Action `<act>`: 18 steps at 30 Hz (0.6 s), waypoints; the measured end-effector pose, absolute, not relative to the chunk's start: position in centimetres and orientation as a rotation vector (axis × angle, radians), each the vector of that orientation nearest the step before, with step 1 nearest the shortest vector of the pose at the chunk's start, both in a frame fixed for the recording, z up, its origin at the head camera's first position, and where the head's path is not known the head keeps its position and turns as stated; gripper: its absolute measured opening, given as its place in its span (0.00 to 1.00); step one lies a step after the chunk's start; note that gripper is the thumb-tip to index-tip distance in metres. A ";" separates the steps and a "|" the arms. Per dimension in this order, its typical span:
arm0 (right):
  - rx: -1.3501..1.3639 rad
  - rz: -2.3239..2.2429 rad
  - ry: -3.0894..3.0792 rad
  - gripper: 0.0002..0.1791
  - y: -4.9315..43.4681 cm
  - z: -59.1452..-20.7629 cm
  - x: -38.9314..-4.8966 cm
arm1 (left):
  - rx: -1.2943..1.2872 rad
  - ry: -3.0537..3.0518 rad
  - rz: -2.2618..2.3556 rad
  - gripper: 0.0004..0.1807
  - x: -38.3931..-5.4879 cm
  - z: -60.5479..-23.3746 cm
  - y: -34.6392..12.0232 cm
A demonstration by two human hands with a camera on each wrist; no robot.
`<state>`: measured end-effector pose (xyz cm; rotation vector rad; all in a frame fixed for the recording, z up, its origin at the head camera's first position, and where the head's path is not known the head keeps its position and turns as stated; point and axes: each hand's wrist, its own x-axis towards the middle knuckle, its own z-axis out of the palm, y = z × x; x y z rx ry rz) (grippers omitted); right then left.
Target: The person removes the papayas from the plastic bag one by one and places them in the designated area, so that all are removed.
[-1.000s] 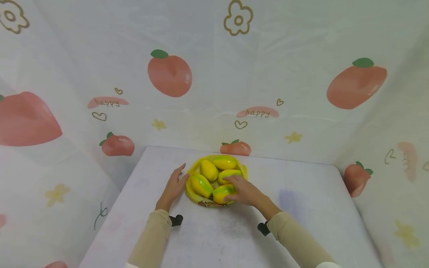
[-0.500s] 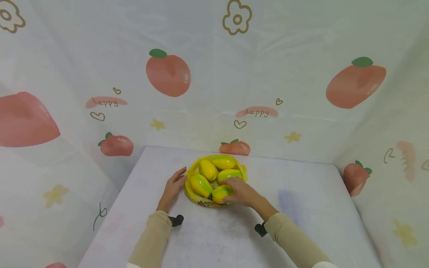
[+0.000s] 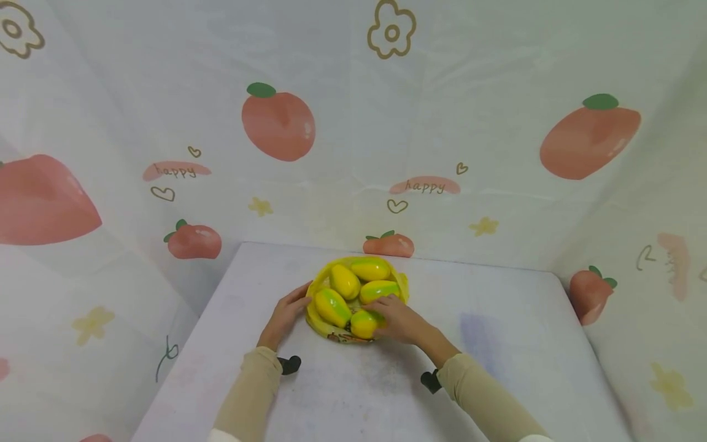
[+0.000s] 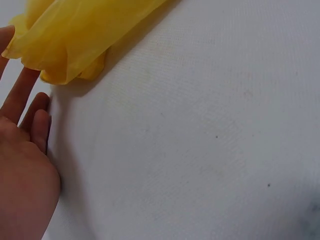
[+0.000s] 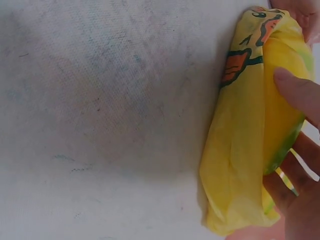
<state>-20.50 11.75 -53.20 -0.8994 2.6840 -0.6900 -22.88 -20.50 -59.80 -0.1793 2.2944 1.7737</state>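
Several glossy yellow-green mangoes (image 3: 344, 282) sit in a thin yellow plastic bag (image 3: 318, 323) with its top rolled open, on the white table. At the bag's left side my left hand (image 3: 285, 314) holds the rim. In the left wrist view, the thumb lies on the near side of the yellow plastic and a finger goes behind it. My right hand (image 3: 403, 320) grips the nearest mango (image 3: 364, 324) inside the bag. The right wrist view shows its thumb on that mango (image 5: 280, 100), with fingers along the other side; their tips are partly hidden.
The white table (image 3: 353, 399) bears faint coloured stains and ends at a cloth backdrop (image 3: 342, 202) printed with peaches. The backdrop also rises at both sides. A printed cartoon (image 5: 242, 60) marks the bag's front. Black straps (image 3: 289, 364) sit at both wrists.
My left fingers have come closer together at the bag's left rim. My right thumb and fingers have drawn in around the nearest mango. The bag stays in about the same place.
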 end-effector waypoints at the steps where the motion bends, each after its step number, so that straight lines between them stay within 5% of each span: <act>1: -0.902 -0.681 2.690 0.33 11.7 -53.2 -20.5 | -0.170 2.300 1.767 0.27 -22.9 -59.8 -20.5; 18: -0.990 -0.652 2.753 0.30 12.0 -53.5 -20.3 | -0.157 2.306 1.791 0.27 -22.7 -59.9 -20.5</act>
